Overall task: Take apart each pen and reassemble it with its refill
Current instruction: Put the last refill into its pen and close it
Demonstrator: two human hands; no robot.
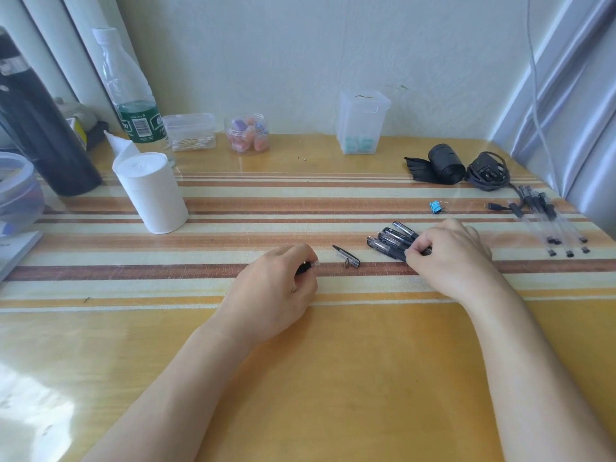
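L hand: left hand (276, 288) rests on the surface (300, 361), fingers (300, 281) curled round a pen part (308, 266). Its black grip w/ clear end pokes out to the right, the rest is hidden in the palm.
R hand: right hand (450, 258) is down on the pen pile (391, 240), thumb & fingers pinching one black pen (400, 254) at the pile's near edge.
Pile: approx four capped pens, side by side & touching, angled up-left. The capped ends point away from the R hand.
Between hands: loose cap (346, 254) lies flat on the dark-red stripe, w/ a small metal tip (346, 263) just beside it. Both are apart from either hand.
Far right: clear barrels (550, 221) in a row, well apart from both hands. Can't tell if refills sit inside.
Also: blue binder clip (435, 206) behind the pile, tissue roll (151, 195) upright at left.
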